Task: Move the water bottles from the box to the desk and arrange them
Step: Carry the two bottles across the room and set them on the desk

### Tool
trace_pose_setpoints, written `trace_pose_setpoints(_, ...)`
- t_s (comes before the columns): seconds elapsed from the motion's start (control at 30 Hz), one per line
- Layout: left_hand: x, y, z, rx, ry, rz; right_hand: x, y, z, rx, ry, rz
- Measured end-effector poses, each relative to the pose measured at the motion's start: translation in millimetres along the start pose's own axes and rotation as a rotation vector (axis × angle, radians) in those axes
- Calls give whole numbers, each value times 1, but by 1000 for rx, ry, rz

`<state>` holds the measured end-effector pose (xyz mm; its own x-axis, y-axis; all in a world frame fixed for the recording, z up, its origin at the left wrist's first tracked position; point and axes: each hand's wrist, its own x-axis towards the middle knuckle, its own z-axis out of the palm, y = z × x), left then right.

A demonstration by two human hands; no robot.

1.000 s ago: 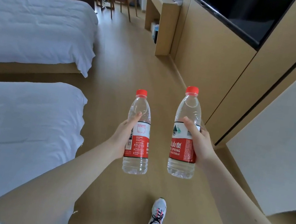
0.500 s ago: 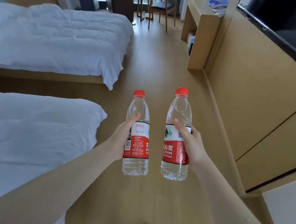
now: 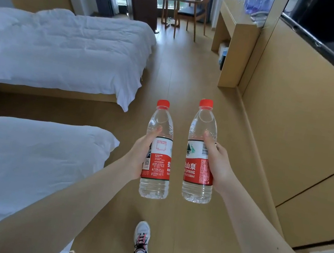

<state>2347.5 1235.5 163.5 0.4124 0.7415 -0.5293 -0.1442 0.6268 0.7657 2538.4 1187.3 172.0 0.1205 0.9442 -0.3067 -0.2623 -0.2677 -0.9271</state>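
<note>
Gripping one upright water bottle each, the left hand (image 3: 138, 154) and right hand (image 3: 219, 167) curl thumb and fingers round the red labels. The left bottle (image 3: 159, 164) and right bottle (image 3: 195, 170) hang side by side, not touching, above the wooden floor (image 3: 191, 75). At the far right stands the desk (image 3: 233, 16), with what may be more bottles (image 3: 256, 0) on top, too blurred to tell. Two white beds (image 3: 64, 49) lie on the left.
</note>
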Motion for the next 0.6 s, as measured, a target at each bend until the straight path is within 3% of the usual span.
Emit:
trace_pose_setpoints(0.3,110,79,-32,-48,-80,-61,119,-35,24,-45,99,-15)
trace_pose_setpoints(0.6,192,168,-92,-67,-81,-71,238,-68,86,-129,95,5)
